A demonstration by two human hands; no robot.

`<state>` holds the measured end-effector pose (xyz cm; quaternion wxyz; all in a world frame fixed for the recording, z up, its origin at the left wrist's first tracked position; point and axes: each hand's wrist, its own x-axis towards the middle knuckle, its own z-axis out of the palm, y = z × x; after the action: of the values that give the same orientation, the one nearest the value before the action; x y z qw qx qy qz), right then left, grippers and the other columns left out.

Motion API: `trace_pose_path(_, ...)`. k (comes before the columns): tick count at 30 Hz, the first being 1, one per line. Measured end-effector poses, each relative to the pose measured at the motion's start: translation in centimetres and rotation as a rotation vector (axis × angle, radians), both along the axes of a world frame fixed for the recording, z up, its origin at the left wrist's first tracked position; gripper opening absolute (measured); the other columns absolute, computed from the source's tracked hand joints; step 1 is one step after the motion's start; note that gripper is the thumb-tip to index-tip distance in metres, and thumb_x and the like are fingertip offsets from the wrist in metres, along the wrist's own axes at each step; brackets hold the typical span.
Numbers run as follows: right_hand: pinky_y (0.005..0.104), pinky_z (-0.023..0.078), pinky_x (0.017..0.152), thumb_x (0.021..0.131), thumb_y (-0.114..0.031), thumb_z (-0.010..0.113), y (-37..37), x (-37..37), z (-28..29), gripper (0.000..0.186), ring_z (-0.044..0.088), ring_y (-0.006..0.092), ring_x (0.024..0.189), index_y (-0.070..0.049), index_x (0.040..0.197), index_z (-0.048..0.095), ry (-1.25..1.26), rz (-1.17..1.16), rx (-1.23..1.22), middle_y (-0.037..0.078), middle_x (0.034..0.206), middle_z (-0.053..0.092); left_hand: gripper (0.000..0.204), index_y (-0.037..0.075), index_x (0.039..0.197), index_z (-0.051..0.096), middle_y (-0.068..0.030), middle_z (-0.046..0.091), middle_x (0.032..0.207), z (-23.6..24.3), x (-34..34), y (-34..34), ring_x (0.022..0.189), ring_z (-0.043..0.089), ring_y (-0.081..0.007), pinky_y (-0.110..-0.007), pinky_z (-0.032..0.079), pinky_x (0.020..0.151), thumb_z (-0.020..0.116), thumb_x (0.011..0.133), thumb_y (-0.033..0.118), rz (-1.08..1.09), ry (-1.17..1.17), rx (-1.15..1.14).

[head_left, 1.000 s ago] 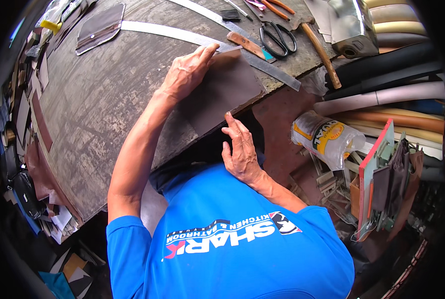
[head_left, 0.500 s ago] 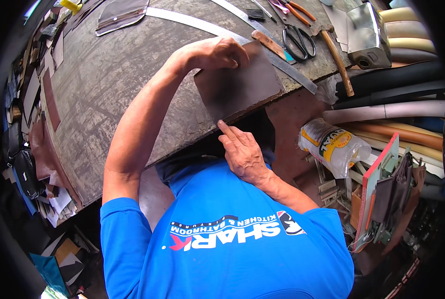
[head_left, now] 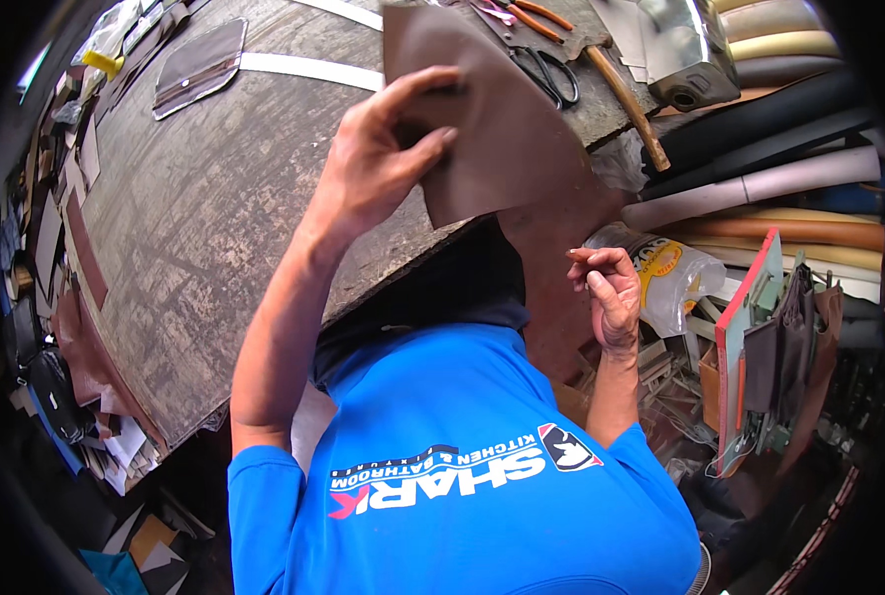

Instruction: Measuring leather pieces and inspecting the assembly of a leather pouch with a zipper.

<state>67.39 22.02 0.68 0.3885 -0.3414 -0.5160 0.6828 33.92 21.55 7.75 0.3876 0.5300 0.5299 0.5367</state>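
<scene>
A dark brown leather-like sheet [head_left: 502,119] is tilted up over the right end of the worktable, its lower right corner reaching past the edge. In front of its left part is my left hand [head_left: 373,149], thumb and forefinger spread apart against or just over the sheet; whether any finger grips it from behind is hidden. My right hand [head_left: 611,293] is raised off the table to the right, beyond the sheet's corner. Its fingers are loosely bent, with the thumb apart from them, and I see nothing held in it.
On the scuffed worktable [head_left: 224,188] lie a brown pouch [head_left: 199,69], a metal strip [head_left: 308,69], black scissors [head_left: 551,79], orange-handled pliers [head_left: 536,20] and a hammer [head_left: 631,109]. A metal can [head_left: 685,59] stands far right. Material rolls [head_left: 760,193] and a plastic container [head_left: 675,273] crowd the right.
The brown sheet has come up off the tabletop and tilted, now covering part of the tools. My left hand has moved left and spread its fingers. My right hand has left the sheet's edge, moving right.
</scene>
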Motion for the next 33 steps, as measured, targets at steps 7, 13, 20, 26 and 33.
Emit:
trace_pose_path(7, 0.0252, 0.049, 0.081, 0.089, -0.002, 0.060, -1.5, -3.3, -0.3, 0.018, 0.060, 0.0116, 0.090, -0.003, 0.107, 0.055, -0.103, 0.063, -0.016, 0.017, 0.121, 0.062, 0.057, 0.009, 0.133, 0.054, -0.0134, 0.060, 0.123, -7.6, 0.9, -3.6, 0.118, 0.057, -0.0248, -0.034, 0.043, 0.102, 0.070, 0.078, 0.000, 0.238, 0.371, -0.087)
trace_pose_path(13, 0.0242, 0.052, 0.072, 0.087, 0.004, 0.059, -2.4, -8.0, -2.3, 0.027, 0.063, 0.0126, 0.088, -0.001, 0.113, 0.053, -0.290, -0.096, 0.316, 0.016, 0.130, 0.058, 0.058, 0.005, 0.133, 0.051, -0.0196, 0.060, 0.122, -7.8, 1.3, -4.6, 0.115, 0.057, -0.0343, -0.039, 0.045, 0.099, 0.068, 0.078, 0.002, 0.263, 0.402, -0.258)
trace_pose_path(20, 0.0270, 0.054, 0.070, 0.085, 0.005, 0.058, -0.4, -10.4, -1.6, 0.042, 0.065, 0.0190, 0.089, -0.002, 0.125, 0.050, -0.537, -0.094, 0.517, 0.016, 0.132, 0.056, 0.058, 0.006, 0.134, 0.050, -0.0191, 0.059, 0.124, -8.9, 1.0, -4.9, 0.115, 0.056, -0.0350, -0.042, 0.041, 0.105, 0.068, 0.079, 0.003, 0.265, 0.402, -0.158)
trace_pose_path(26, 0.0365, 0.049, 0.082, 0.079, 0.004, 0.059, -0.9, -11.2, -2.9, 0.043, 0.062, 0.0295, 0.094, 0.005, 0.120, 0.050, -0.786, -0.038, 0.790, 0.020, 0.135, 0.052, 0.059, 0.007, 0.135, 0.048, -0.0194, 0.061, 0.119, -8.7, 0.7, -4.8, 0.112, 0.058, -0.0348, -0.050, 0.031, 0.113, 0.068, 0.078, 0.003, 0.255, 0.451, -0.156)
trace_pose_path(33, 0.0379, 0.045, 0.070, 0.080, -0.002, 0.058, -2.6, -11.5, -2.4, 0.024, 0.060, 0.0243, 0.082, 0.003, 0.104, 0.057, -1.002, 0.073, 1.102, 0.020, 0.139, 0.050, 0.061, 0.009, 0.132, 0.052, -0.0158, 0.058, 0.121, -7.8, 0.2, -4.8, 0.107, 0.058, -0.0341, -0.039, 0.048, 0.091, 0.074, 0.075, 0.008, 0.235, 0.561, -0.229)
